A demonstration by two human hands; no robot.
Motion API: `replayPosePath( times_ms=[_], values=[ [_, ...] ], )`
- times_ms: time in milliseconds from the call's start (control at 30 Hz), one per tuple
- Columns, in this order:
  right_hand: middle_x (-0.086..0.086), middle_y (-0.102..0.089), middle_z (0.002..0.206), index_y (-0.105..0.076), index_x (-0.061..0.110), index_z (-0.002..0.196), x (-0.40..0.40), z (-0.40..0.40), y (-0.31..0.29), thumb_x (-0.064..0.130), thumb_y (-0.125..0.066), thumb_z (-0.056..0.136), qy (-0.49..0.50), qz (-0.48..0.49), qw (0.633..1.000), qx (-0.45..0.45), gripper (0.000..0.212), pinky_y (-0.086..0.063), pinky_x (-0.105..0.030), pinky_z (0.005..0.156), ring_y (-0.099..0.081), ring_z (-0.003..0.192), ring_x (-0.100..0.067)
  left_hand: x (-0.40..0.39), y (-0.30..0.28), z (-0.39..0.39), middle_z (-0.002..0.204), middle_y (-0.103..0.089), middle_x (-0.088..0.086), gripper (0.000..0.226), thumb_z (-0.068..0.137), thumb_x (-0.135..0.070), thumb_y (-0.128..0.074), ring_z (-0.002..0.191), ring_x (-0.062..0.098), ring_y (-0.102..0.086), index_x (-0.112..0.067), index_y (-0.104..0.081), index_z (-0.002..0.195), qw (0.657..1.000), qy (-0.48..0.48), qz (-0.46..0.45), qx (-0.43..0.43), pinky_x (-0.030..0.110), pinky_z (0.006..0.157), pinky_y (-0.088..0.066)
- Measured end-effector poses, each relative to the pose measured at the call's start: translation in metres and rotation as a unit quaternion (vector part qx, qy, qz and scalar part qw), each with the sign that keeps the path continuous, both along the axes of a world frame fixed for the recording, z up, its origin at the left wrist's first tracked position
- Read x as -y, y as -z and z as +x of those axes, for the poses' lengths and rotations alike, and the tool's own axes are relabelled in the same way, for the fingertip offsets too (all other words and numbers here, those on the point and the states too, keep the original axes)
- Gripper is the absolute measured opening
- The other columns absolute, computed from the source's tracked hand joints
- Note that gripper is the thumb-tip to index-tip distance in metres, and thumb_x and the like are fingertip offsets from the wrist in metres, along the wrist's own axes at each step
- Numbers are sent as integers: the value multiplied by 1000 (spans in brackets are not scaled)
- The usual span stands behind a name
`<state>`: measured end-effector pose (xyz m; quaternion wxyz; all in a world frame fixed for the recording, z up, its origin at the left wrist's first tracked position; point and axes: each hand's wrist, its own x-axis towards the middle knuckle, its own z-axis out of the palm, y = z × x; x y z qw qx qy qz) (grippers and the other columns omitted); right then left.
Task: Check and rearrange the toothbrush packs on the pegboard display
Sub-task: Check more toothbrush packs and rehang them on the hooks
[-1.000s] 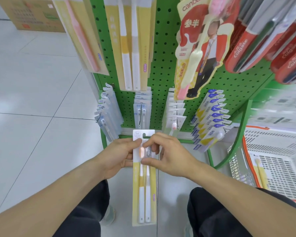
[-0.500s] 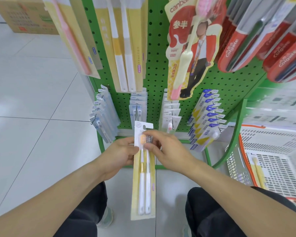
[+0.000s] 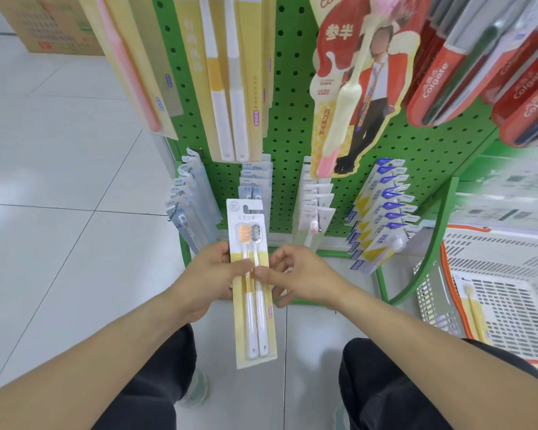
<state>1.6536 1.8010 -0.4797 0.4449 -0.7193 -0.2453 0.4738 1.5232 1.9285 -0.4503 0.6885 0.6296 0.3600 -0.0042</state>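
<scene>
Green pegboard (image 3: pixel 295 125) of hanging packs beyond, white basket (image 3: pixel 510 274) alongside, twin toothbrush pack (image 3: pixel 252 293) pinched between left hand (image 3: pixel 213 274) and right hand (image 3: pixel 302 274)

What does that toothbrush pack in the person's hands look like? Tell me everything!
The toothbrush pack is a long, flat card, white at the top and pale yellow below, with a hang slot near its top edge. Under clear plastic lie two white-handled brushes side by side, one with an orange head, one with a grey head. It is held nearly upright, heads up, in front of the green pegboard, off any hook. The left hand grips its left edge and the right hand pinches its right edge, thumbs on the front.
</scene>
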Motion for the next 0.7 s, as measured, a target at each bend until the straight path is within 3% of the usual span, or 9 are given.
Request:
replayPosePath(
  times_ms=[167, 333, 533, 600, 700],
  values=[
    [-1, -65, 72, -63, 3, 100, 1, -6, 1, 26, -84, 82, -65, 3, 997, -34, 35, -62, -54, 75, -70, 70, -20, -10, -3, 0, 90, -77, 7, 17, 99, -4, -57, 75, 21, -74, -8, -68, 111, 999, -44, 13, 10, 33, 57, -58],
    [-2, -66, 75, -61, 12, 90, 2, -3, -2, 20, -84, 82, -111, 8, 994, -20, 25, -62, -53, 74, -71, 73, -20, -17, -2, -3, 98, -78, 7, 16, 99, -4, -58, 92, 29, -74, -9, -67, 111, 994, -93, 26, 47, 42, 76, -63],
    [-17, -75, 86, -64, 7, 99, 2, 4, -2, 16, -82, 83, -83, 29, 996, -17, 26, -61, -54, 79, -75, 89, -33, -13, -4, -7, 100, -78, 5, 22, 96, -11, -65, 84, 20, -76, -14, -67, 118, 997, 39, 63, 33, 24, 60, -57],
    [-20, -76, 88, -63, 7, 99, 2, 6, -4, 12, -82, 83, -89, 33, 995, -31, 25, -63, -49, 77, -76, 87, -31, -13, -5, -7, 99, -78, 6, 21, 96, -12, -66, 82, 21, -76, -13, -68, 117, 997, 20, 60, 41, 25, 58, -57],
    [-10, -76, 79, -63, 9, 99, 2, 9, -12, 1, -83, 79, -125, 19, 991, -45, 30, -60, -34, 66, -72, 70, -20, -15, -5, -6, 100, -78, 7, 22, 97, -12, -63, 89, 25, -76, -11, -67, 118, 998, -23, 35, 50, 28, 61, -59]
  ],
)
